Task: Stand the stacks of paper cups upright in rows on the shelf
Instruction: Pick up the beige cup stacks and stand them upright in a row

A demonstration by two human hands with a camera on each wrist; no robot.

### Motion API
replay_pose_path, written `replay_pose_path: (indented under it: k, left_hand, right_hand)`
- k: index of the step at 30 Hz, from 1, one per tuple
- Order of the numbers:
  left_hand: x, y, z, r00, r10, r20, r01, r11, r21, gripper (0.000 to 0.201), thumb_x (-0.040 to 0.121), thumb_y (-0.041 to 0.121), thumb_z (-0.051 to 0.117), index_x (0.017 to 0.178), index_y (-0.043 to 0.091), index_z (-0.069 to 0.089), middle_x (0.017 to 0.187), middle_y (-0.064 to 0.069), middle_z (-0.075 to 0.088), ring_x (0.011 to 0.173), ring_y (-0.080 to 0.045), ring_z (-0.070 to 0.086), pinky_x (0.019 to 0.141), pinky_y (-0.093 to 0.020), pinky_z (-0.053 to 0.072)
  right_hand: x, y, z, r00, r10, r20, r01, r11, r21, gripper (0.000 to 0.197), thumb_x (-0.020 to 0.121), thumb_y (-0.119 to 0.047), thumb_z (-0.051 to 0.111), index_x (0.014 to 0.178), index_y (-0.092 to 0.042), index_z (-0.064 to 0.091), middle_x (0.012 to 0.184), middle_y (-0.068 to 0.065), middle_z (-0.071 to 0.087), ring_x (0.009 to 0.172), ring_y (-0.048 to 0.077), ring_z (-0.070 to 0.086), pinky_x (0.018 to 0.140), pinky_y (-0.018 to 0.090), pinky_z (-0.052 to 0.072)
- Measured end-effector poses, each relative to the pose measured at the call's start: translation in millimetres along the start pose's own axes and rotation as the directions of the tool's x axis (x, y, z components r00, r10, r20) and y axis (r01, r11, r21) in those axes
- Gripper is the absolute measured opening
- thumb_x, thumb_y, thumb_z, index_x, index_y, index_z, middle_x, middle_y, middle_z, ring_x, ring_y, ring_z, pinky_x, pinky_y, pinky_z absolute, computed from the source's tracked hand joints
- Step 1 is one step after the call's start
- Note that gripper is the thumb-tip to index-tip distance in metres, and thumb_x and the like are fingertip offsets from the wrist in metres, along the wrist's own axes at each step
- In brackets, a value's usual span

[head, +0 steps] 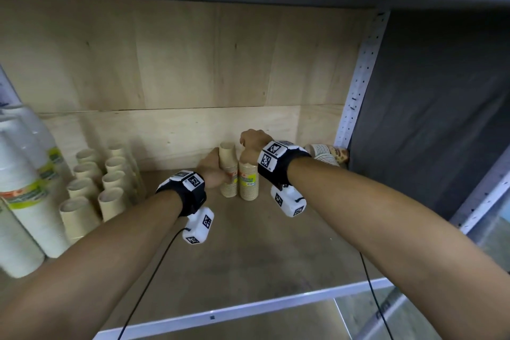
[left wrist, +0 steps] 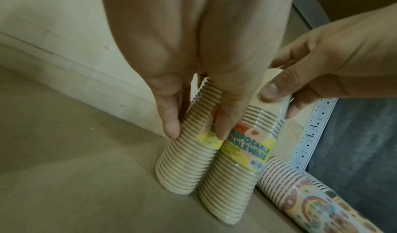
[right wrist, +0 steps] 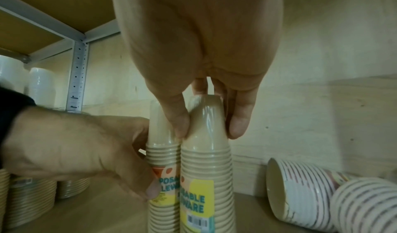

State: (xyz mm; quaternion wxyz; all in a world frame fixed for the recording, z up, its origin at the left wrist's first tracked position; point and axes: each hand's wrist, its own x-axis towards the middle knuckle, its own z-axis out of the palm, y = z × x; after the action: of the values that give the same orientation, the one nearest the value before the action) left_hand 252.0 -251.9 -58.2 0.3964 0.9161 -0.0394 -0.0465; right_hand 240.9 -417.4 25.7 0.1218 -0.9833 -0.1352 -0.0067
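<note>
Two upright, touching cup stacks at frame centre: left hand grips left stack, right hand pinches right stack top.

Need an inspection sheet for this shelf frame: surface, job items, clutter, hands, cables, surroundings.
Surface: wooden shelf board, bare in front.
Job's things: two tan cup stacks upright, side by side near the back panel; tan rows upright at left; patterned stacks lying on their sides at right.
Clutter: nothing seen.
Hands: left hand grips the left stack; right hand pinches the top of the right stack.
Cables: black wrist-camera leads hang over the front edge.
Surroundings: white cup stacks at far left; perforated metal upright; dark cloth.
</note>
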Motion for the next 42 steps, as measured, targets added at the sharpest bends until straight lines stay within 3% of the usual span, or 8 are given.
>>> replay_pose_path:
  k: [4,8,11,18,26,33,39,42]
  left_hand:
    - [-30,35,-14,1.0,-0.005,0.003,0.005,1.0,-0.006,0.061,0.065,0.022,0.082,0.116,0.02,0.047,0.11,-0.001,0.063,0.102,-0.022,0.061,0.091,-0.044,0.052]
    - [-34,54,-32,0.999,0.017,-0.039,-0.017,1.0,0.003,0.052,0.071,0.031,0.076,0.115,0.025,0.049,0.106,-0.002,0.063,0.098,-0.024,0.062,0.087,-0.04,0.053]
    - [-32,64,-39,0.996,0.033,-0.079,-0.033,0.999,0.005,0.052,0.071,0.043,0.076,0.115,0.027,0.054,0.107,-0.004,0.064,0.097,-0.024,0.064,0.086,-0.039,0.055]
    - [-36,83,-37,0.989,0.124,-0.081,-0.111,0.983,0.147,0.03,0.095,0.024,0.052,0.119,0.011,0.065,0.123,-0.008,0.063,0.105,-0.021,0.057,0.087,-0.031,0.047]
    - [-36,87,-39,0.988,0.149,-0.03,-0.142,0.973,0.18,0.037,0.093,0.019,0.058,0.128,0.011,0.062,0.13,-0.007,0.059,0.118,-0.022,0.056,0.086,-0.025,0.042]
    - [-37,95,-40,0.988,0.156,0.008,-0.149,0.926,0.347,0.03,0.093,0.016,0.055,0.122,0.016,0.064,0.134,-0.008,0.053,0.119,-0.024,0.054,0.088,-0.026,0.043]
    - [-47,112,-52,0.992,0.071,0.106,-0.115,0.857,0.502,0.035,0.087,0.01,0.065,0.121,0.015,0.066,0.126,-0.004,0.057,0.108,-0.021,0.06,0.082,-0.028,0.053]
    - [-56,114,-62,0.988,-0.009,0.157,-0.069,0.874,0.482,0.034,0.083,0.007,0.068,0.116,0.017,0.068,0.118,-0.006,0.062,0.097,-0.02,0.064,0.079,-0.032,0.059]
  right_hand:
    - [-1,4,-5,1.0,0.021,0.009,-0.022,0.999,0.029,0.041,0.083,-0.027,0.064,0.12,-0.01,0.055,0.118,0.009,0.057,0.104,0.029,0.058,0.072,0.028,0.042]
    - [-3,0,-12,0.996,0.087,0.028,-0.087,0.996,0.007,0.024,0.077,-0.034,0.064,0.086,-0.012,0.058,0.09,0.006,0.063,0.076,0.024,0.062,0.055,0.023,0.042]
    - [-4,-1,-12,0.992,0.117,0.04,-0.117,0.993,-0.017,0.022,0.076,-0.033,0.066,0.071,-0.016,0.052,0.082,0.004,0.064,0.066,0.019,0.06,0.057,0.023,0.045]
    - [-2,-1,-9,0.996,0.067,0.063,-0.064,0.997,-0.035,0.023,0.077,-0.027,0.065,0.065,-0.016,0.05,0.076,0.002,0.059,0.072,0.023,0.063,0.056,0.025,0.046]
    - [-5,3,-11,0.997,0.056,0.058,-0.054,0.998,-0.036,0.022,0.077,-0.021,0.063,0.066,-0.017,0.044,0.081,0.004,0.056,0.078,0.024,0.061,0.054,0.023,0.04]
    - [-7,-5,-12,0.998,0.048,0.046,-0.045,0.997,-0.059,0.024,0.076,-0.016,0.061,0.061,-0.018,0.042,0.067,-0.001,0.047,0.072,0.023,0.057,0.054,0.022,0.039]
    - [-14,-15,-22,0.997,0.028,0.074,-0.023,0.997,-0.07,0.028,0.079,-0.012,0.063,0.059,-0.013,0.044,0.061,0.0,0.046,0.056,0.015,0.049,0.046,0.019,0.031]
    - [-18,-25,-29,0.991,0.018,0.132,-0.007,0.997,-0.08,0.026,0.076,-0.012,0.067,0.06,-0.013,0.046,0.062,0.001,0.049,0.062,0.017,0.052,0.05,0.019,0.034]
